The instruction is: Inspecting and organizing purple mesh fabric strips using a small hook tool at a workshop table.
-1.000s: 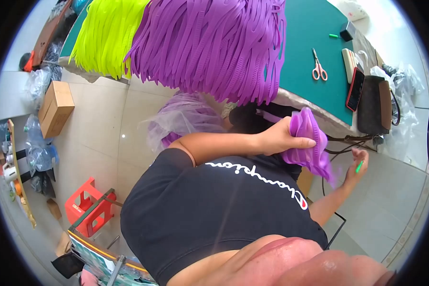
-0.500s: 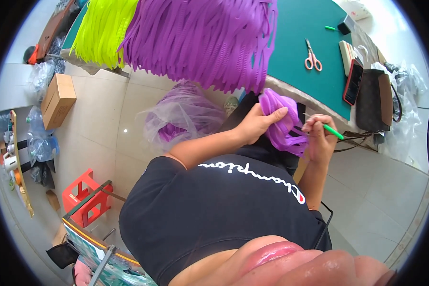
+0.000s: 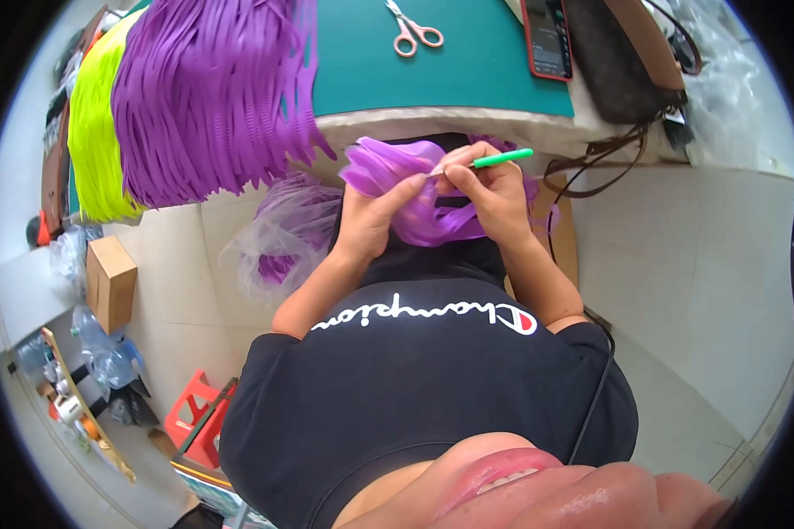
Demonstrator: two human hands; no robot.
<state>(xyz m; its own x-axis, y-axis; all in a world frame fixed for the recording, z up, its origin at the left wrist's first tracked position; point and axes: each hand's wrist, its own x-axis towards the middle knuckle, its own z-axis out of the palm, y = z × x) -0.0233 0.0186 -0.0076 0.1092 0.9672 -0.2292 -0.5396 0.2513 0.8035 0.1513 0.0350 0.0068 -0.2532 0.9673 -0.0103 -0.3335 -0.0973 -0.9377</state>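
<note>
A loose bundle of purple, translucent rubbery straps hangs in front of my body, just off the table's near edge. My left hand is closed around the bundle's left side, thumb pressed on top. Pinched in my right hand is a slim tool with a green handle. Its thin metal tip points left and meets the straps beside my left thumb; what the tip touches is too small to tell. To the left, many purple straps and yellow-green straps drape over the table edge.
Pink-handled scissors and a red-cased phone lie on the green tabletop. A dark bag sits at right, its strap dangling. Below are a clear plastic sack of purple straps, a cardboard box and a red stool.
The view has swung right, so the table appears further left. My right hand has come closer to my left, and the tool's tip now meets the strap bundle, which was apart from it.
</note>
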